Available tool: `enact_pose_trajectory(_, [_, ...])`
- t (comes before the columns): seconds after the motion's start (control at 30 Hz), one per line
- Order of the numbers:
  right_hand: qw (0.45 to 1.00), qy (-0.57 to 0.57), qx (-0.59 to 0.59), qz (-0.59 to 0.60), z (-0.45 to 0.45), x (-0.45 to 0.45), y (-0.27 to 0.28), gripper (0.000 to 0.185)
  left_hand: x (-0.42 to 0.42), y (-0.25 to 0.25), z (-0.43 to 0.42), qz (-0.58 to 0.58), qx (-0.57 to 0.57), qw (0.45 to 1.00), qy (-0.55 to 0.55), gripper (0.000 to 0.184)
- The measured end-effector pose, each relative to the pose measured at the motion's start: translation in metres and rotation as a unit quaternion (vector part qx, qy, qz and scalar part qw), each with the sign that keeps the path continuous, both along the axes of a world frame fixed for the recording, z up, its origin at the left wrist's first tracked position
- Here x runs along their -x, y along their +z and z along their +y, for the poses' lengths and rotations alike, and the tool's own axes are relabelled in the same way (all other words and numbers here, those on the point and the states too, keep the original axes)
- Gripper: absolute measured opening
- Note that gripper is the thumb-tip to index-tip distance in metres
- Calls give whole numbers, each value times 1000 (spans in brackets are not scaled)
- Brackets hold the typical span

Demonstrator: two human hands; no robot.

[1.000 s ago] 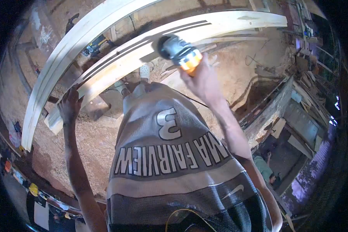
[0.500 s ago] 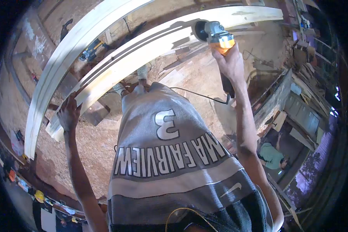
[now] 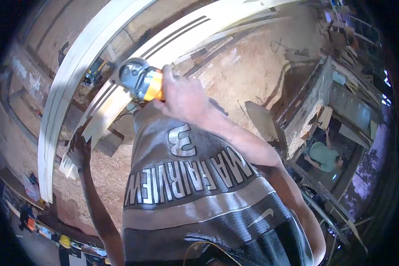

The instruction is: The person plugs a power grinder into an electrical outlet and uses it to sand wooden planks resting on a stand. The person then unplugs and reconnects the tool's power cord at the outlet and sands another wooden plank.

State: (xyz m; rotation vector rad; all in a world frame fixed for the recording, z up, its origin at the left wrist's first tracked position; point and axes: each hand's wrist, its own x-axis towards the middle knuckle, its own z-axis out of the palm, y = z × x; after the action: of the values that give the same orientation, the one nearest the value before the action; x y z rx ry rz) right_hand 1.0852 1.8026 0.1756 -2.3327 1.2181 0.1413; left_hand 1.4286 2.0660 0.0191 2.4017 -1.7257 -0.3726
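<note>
Right hand: Clamped round the orange body of the power tool, and this is the busy side! The right hand [image 3: 184, 95] carries the power tool [image 3: 139, 82] with its grey head over the curved board [image 3: 195, 35]; whether the head touches the wood, I can't tell.
Left hand: Down at the board's near end, the left hand [image 3: 80, 150] has fingers on the wood; whether they curl underneath is hidden. If it is only resting there, a hard push from the tool could shift the board.
Gap between hands: Here's the worry, folks: the tool sits over the same end of the board as those bare fingers. A kick or a slip along the curve could carry it into them.
Shirt: The loose shirt [image 3: 181, 177] lies just below the tool in this view; a fold swinging forward might snag on the head.
Board: It slants under both hands, a block [image 3: 111, 142] beside its near end. Poor support would let it rock, and a tilted head could gouge it.
Second board: The other curved board [image 3: 66, 88] lies alongside; an overreach could scuff it.
Floor: Wood strips [image 3: 210, 55] litter the floor [image 3: 248, 66], a stumble waiting for one careless step.
</note>
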Motion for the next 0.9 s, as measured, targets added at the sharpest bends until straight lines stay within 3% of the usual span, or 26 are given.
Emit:
enact_pose_trajectory(0.07, [998, -61, 24, 1, -14, 23, -4, 71, 5, 18, -13, 3, -61, 998, 32, 47])
enact_pose_trajectory(0.1, [994, -103, 30, 1, -28, 43, -6, 72, 4, 12, -7, 3, -2, 1000, -6, 46])
enact_pose_trajectory(0.23, [972, -164, 143, 83, -89, 115, -11, 71, 5, 14, -5, -7, -32, 999, 14, 45])
enact_pose_trajectory(0.27, [973, -184, 136, 22, -100, 127, -7, 70, 6, 19, -9, -17, -36, 999, 1, 44])
enact_pose_trajectory(0.4, [968, -163, 190, -1, -149, 165, -17, 70, 5, 15, -8, -9, -23, 1000, 5, 42])
enact_pose_trajectory(0.57, [973, -185, 133, -18, -126, 133, -22, 63, -8, -2, 6, 24, -65, 997, 34, 42])
enact_pose_trajectory(0.6, [972, -184, 145, 29, -110, 111, -15, 61, -9, -4, 9, 3, -49, 999, 11, 43])
enact_pose_trajectory(0.63, [976, -115, 186, -23, -89, 96, -19, 60, -9, -5, 12, -20, -32, 999, -12, 44])
enact_pose_trajectory(0.7, [992, -115, 41, 26, -62, 54, 4, 58, -9, 2, 7, -22, -53, 998, -5, 44])
enact_pose_trajectory(0.77, [996, -83, 32, 6, -42, 26, 4, 57, -5, 2, 8, 4, -68, 996, 50, 46])
enact_pose_trajectory(0.8, [998, -46, 27, -14, -38, 20, 4, 56, -12, -3, 11, 1, -67, 997, 42, 46])
enact_pose_trajectory(0.9, [995, -75, 71, -1, -47, 33, 0, 54, -24, -8, 14, -33, -27, 999, -25, 46])
